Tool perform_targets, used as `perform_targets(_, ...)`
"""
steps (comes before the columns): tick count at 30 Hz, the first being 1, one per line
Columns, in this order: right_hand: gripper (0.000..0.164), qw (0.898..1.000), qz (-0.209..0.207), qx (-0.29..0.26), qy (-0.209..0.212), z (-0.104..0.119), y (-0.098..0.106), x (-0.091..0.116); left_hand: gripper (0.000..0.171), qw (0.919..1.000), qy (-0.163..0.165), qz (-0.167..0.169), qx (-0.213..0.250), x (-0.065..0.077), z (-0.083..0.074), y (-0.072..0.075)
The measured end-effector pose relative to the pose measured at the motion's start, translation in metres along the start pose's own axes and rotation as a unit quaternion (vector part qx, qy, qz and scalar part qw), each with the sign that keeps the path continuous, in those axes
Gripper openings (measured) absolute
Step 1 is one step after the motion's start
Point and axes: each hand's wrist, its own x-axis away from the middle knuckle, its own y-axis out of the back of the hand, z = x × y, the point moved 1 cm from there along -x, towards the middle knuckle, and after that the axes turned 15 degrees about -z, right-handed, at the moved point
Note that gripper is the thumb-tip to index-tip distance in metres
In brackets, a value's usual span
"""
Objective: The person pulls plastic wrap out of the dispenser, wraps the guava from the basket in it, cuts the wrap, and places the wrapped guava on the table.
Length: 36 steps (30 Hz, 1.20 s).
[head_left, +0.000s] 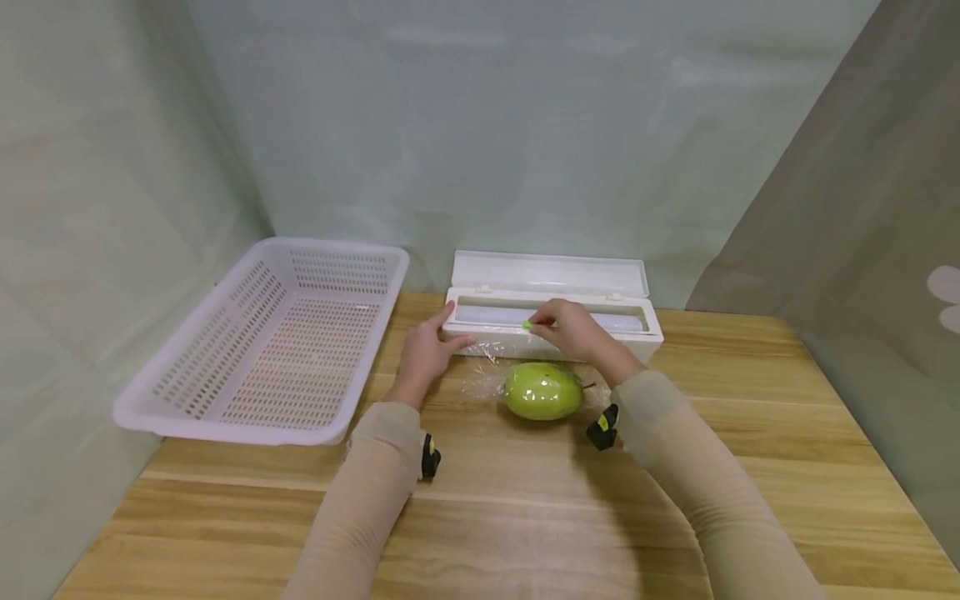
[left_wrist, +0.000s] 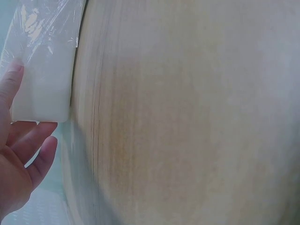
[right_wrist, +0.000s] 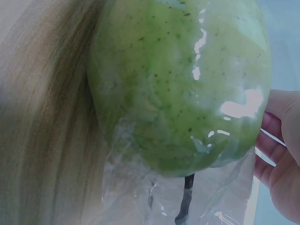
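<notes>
Glossy green fruit [head_left: 542, 392] in crinkled clear film [head_left: 483, 379], on the wood-grain table [head_left: 525, 525] before an open white box [head_left: 615, 347].
Rounded, smooth, dark-speckled, with a dark stem pointing right; inside the long plastic box, a pale cylindrical roll [head_left: 483, 315]. Gripped at the box's left end with the left hand [head_left: 427, 354], thumb and fingers parted around it; pinched between right-hand [head_left: 572, 329] fingertips, nearly together, a small lime-green tab [head_left: 527, 325]. At left, a pale slotted basket [head_left: 138, 412].

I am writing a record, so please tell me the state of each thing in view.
White box: open.
Lid: raised.
Roll: inside box.
Clear film: wrinkled, over fruit.
Green fruit: film-covered, lying on side.
Basket: upright.
Left hand: holds box's left end.
Right hand: pinches small green piece.
</notes>
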Motion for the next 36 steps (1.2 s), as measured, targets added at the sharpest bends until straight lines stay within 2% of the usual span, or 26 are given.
perform_targets(18, 0.018, 1.000, -0.003, 0.000, -0.001, -0.0015, 0.0024, 0.0015, 0.078, 0.9999, -0.010, -0.010, 0.000, 0.0004, -0.0011, 0.0009)
perform_targets(36, 0.019, 1.000, -0.006, 0.000, -0.014, -0.0071, 0.0049, 0.0047, 0.076, 1.0000, 0.003, -0.004, 0.006, 0.0027, -0.0036, 0.0027)
